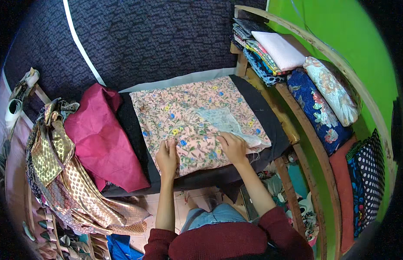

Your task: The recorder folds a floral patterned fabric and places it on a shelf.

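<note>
A pink floral fabric point(175, 108) with blue and yellow flowers lies spread over a table draped in black cloth point(257, 104). Part of it is folded over, and its pale underside point(223, 119) shows near the middle and right. My left hand point(167, 160) pinches the fabric at its near left part, thumb against fingers. With curled fingers, my right hand point(233, 148) grips the fold at the near right, beside the pale turned-up part. Loose threads hang from the near right corner.
A crumpled magenta cloth point(104, 138) lies left of the floral fabric, with gold patterned cloths point(89, 186) draped beyond it. Wooden shelf rails point(312, 125) curve along the right, holding folded fabrics point(279, 50) and a navy floral roll point(316, 110). A dark patterned cloth point(158, 39) hangs behind.
</note>
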Action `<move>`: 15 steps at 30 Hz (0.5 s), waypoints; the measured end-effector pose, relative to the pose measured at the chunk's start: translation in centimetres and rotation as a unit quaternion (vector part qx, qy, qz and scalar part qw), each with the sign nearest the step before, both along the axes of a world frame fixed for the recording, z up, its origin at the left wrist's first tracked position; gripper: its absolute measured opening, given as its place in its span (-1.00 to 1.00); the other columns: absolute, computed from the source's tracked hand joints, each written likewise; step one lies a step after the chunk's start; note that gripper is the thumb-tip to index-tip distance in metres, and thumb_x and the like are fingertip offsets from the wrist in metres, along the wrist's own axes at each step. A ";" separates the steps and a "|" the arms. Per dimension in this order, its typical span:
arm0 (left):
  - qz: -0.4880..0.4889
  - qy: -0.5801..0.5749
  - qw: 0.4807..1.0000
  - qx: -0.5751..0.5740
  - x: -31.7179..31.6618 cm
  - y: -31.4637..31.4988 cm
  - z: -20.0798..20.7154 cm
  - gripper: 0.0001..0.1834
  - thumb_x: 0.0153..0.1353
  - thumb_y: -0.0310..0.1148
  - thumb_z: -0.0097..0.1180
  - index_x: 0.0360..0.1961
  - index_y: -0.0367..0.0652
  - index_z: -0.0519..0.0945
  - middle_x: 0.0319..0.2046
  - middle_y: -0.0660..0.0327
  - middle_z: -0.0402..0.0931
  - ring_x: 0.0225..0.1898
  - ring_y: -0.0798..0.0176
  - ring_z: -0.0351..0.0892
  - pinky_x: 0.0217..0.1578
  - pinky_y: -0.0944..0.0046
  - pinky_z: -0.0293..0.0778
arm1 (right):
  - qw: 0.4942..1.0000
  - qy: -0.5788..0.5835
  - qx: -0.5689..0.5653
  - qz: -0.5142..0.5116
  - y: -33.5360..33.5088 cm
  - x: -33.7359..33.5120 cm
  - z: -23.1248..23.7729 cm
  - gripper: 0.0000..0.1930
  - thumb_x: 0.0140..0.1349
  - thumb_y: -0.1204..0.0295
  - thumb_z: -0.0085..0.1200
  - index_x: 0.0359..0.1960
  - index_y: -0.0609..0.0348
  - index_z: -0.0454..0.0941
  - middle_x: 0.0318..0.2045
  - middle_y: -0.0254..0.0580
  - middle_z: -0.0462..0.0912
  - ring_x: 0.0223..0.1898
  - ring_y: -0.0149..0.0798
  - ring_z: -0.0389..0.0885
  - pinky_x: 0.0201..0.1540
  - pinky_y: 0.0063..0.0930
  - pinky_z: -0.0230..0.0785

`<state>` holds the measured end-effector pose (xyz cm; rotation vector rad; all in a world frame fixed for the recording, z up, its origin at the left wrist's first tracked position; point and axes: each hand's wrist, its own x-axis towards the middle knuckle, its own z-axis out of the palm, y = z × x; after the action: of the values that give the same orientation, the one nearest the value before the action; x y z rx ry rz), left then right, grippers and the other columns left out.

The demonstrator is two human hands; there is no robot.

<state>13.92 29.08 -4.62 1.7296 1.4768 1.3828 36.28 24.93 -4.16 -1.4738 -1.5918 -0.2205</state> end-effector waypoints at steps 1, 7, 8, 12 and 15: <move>0.034 0.104 0.994 -0.025 0.1 1.0 -0.7 -0.64 0.17 -0.16 0.00 -0.50 -0.32 0.42 -0.64 -0.05 0.44 -0.58 0.00 0.46 -0.53 0.15 0.32 | 1.000 0.001 0.001 0.000 1.1 0.5 -1.1 -0.85 0.06 0.33 0.09 -0.39 0.12 0.53 -0.52 -0.20 0.58 -0.52 -0.05 0.54 -0.46 -0.34 0.38; 0.066 0.164 0.984 -0.033 -1.2 3.0 -4.4 -0.61 0.16 -0.10 -0.03 -0.48 -0.30 0.45 -0.65 -0.07 0.43 -0.59 -0.08 0.45 -0.52 0.06 0.30 | 0.966 0.114 -0.227 0.050 3.4 1.2 -1.3 -0.75 0.18 0.20 -0.05 -0.29 0.11 0.50 -0.46 -0.08 0.60 -0.47 -0.12 0.59 -0.39 -0.34 0.41; 0.013 0.074 0.995 -0.071 -1.9 3.4 -5.2 -0.62 0.15 -0.11 -0.01 -0.47 -0.30 0.46 -0.66 -0.04 0.43 -0.60 0.01 0.44 -0.52 0.09 0.30 | 0.966 0.167 -0.192 0.046 2.8 2.1 -0.7 -0.73 0.19 0.19 -0.06 -0.29 0.12 0.51 -0.44 -0.06 0.60 -0.45 -0.16 0.59 -0.37 -0.37 0.40; -0.079 0.026 0.988 -0.127 -2.2 4.3 -4.6 -0.62 0.11 -0.14 0.04 -0.41 -0.34 0.49 -0.65 0.03 0.44 -0.58 0.23 0.41 -0.49 0.24 0.31 | 0.981 0.159 -0.100 -0.057 4.2 9.2 -0.6 -0.76 0.17 0.29 -0.05 -0.28 0.21 0.49 -0.42 0.02 0.57 -0.37 -0.07 0.57 -0.34 -0.30 0.37; -0.066 0.067 0.987 -0.130 -2.8 5.2 -2.9 -0.49 0.13 0.00 -0.03 -0.44 -0.36 0.53 -0.61 -0.04 0.48 -0.52 0.10 0.48 -0.41 0.23 0.34 | 0.971 0.102 -0.201 -0.082 8.0 9.7 -0.9 -0.61 0.11 0.18 0.01 -0.22 0.30 0.47 -0.33 0.13 0.56 -0.25 -0.01 0.56 -0.23 -0.24 0.37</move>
<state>11.14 34.25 -7.56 1.7430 1.5070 0.9756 45.96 32.93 -5.02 -1.8766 -1.4010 0.1690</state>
